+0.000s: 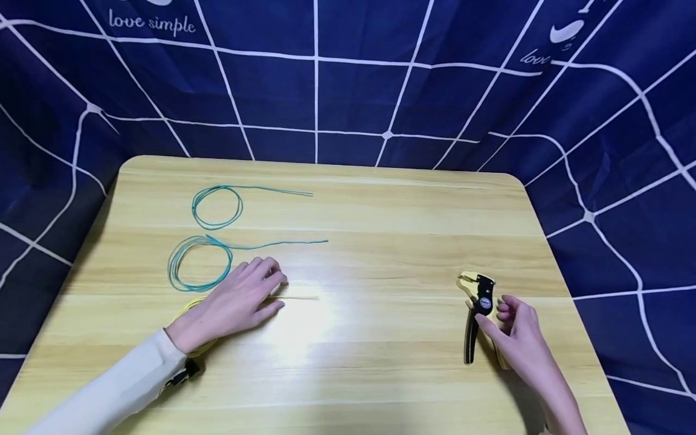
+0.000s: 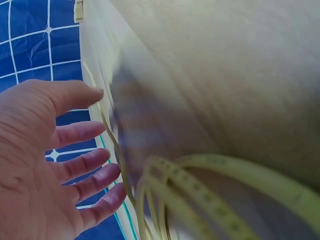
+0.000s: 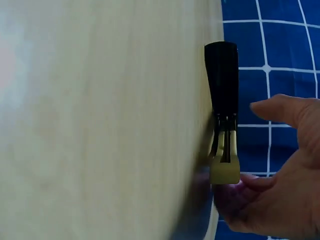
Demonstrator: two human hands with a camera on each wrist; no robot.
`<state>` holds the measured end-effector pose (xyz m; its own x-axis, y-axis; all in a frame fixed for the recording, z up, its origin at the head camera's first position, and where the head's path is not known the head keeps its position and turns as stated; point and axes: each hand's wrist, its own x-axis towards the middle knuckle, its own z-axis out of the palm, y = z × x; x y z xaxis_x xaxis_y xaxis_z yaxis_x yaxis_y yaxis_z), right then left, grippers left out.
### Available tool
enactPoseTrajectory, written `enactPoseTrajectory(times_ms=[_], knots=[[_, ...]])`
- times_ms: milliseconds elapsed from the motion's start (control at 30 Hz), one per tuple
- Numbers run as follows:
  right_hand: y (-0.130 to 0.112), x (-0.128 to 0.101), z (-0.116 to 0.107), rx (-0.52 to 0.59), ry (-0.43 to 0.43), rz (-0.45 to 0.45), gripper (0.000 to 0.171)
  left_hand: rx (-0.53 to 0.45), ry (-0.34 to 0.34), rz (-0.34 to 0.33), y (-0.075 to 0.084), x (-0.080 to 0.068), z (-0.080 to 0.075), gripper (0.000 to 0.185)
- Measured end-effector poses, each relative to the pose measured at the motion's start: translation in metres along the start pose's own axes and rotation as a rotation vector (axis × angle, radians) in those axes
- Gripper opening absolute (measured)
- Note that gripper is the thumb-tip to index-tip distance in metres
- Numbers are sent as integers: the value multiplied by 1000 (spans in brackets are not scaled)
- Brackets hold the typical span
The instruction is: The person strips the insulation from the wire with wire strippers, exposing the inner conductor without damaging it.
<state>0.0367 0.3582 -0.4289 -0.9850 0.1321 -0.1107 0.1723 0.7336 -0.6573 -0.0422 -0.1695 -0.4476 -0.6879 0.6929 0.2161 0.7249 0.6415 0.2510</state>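
Note:
My left hand [image 1: 231, 302] reaches over a coil of yellow wire [image 1: 187, 307], its wrist and palm covering much of it. The wire's straight end runs out past the thumb. In the left wrist view the fingers are loosely bent and apart, with the yellow wire [image 2: 255, 181] passing beyond the fingertips. On the right, my right hand [image 1: 519, 335] is at a black and yellow wire stripper [image 1: 484, 296], thumb on the near side and fingers on the far side. The right wrist view shows a gap between the thumb and the stripper's black body [image 3: 223, 80].
Two coils of teal wire, an upper one [image 1: 217, 226] and a lower one [image 1: 201, 286], lie on the table's left half, tails pointing right. The wooden table [image 1: 380, 374] is enclosed by dark blue cloth [image 1: 353, 96] with white lines at the back and sides.

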Motion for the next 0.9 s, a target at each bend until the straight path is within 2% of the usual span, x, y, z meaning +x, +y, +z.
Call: enactPoseTrajectory(times_ms=[100, 167, 300, 367, 467, 667, 800, 900], knots=[[6, -1, 1, 21, -14, -4, 45, -3, 0, -2, 0, 1, 0, 22], [8, -2, 0, 24, -33, 7, 42, -9, -6, -3, 0, 2, 1, 19], [11, -8, -5, -5, -89, 29, 56, -24, -13, 7, -1, 3, 2, 21], [11, -11, -6, -40, -114, 18, 58, -31, -8, 18, -2, 2, 3, 22], [12, -14, -6, -94, -126, -13, 50, -35, 11, 32, -4, 1, 5, 23], [13, -11, -4, -218, -78, -44, 31, -40, 30, 45, -5, 1, 5, 22], [12, -10, -5, -211, -73, -27, 25, -42, 32, 47, -4, 0, 5, 23], [10, -10, -8, -140, -108, 36, 26, -42, 37, 52, -3, -1, 5, 22]])
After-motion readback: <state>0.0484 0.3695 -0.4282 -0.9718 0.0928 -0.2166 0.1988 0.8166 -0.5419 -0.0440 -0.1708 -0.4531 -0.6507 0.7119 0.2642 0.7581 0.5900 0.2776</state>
